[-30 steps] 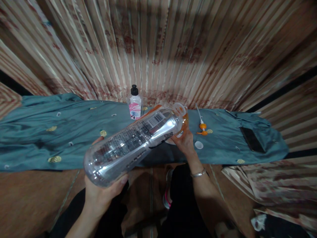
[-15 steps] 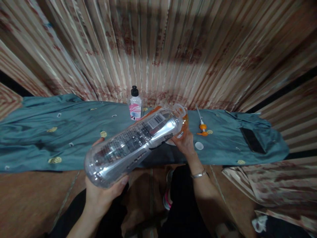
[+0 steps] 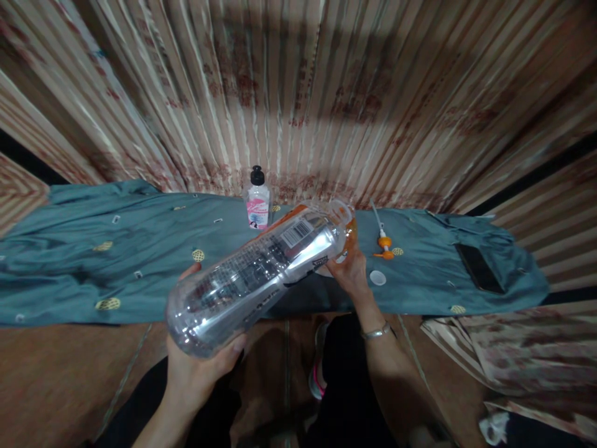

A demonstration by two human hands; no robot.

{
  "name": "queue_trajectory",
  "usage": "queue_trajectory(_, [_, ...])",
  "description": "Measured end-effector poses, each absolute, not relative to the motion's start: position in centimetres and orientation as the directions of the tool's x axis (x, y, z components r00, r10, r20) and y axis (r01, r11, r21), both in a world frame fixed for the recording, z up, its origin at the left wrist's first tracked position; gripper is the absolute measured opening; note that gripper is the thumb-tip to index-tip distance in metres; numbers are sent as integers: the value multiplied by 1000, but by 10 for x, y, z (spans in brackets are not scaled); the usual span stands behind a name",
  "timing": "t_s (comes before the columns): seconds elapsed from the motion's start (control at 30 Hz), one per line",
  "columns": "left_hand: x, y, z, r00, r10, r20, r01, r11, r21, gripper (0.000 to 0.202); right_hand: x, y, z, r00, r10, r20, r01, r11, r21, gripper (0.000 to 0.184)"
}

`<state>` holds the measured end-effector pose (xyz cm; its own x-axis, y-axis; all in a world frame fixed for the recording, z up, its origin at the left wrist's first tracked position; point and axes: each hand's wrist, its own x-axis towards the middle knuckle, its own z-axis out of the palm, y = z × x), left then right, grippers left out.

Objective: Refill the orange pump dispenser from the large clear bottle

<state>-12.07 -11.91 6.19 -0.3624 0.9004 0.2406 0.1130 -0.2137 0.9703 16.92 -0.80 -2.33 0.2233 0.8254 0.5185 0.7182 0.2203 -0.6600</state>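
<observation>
A large clear plastic bottle [image 3: 261, 274] with a barcode label lies tilted in the air, its uncapped neck raised toward the right. My left hand [image 3: 198, 373] is wrapped around its base from below. Behind the neck, partly hidden, is a clear bottle with orange contents [image 3: 351, 235]. My right hand [image 3: 351, 272] is closed around that orange bottle, close to the large bottle's neck; most of its fingers are hidden. I cannot tell whether the two openings touch.
On the teal cloth [image 3: 153, 249] stands a small clear bottle [image 3: 258, 208] with a black cap and pink label. To the right lie an orange pump top [image 3: 385, 244] with its tube, a white round cap [image 3: 377, 277] and a black phone [image 3: 479, 267]. A pleated curtain [image 3: 289, 93] hangs behind.
Both hands still hold the bottles in nearly the same pose. The whole view has shifted slightly, so everything appears a little further right and lower.
</observation>
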Motion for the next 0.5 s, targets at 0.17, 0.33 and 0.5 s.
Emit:
queue_trajectory(0.17, [-118, -120, 62, -385, 910, 154, 18, -159, 987, 103, 170, -7, -22, 221, 820, 528, 695, 247, -675, 66])
queue_trajectory(0.33, [-110, -122, 70, -367, 919, 143, 15, -148, 989, 90, 169, -6, -23, 234, 822, 518, 678, 244, -693, 62])
queue_trajectory(0.5, [-112, -121, 69, -350, 933, 83, 20, -81, 997, 80, 169, -5, -24, 251, 829, 500, 665, 228, -712, 63])
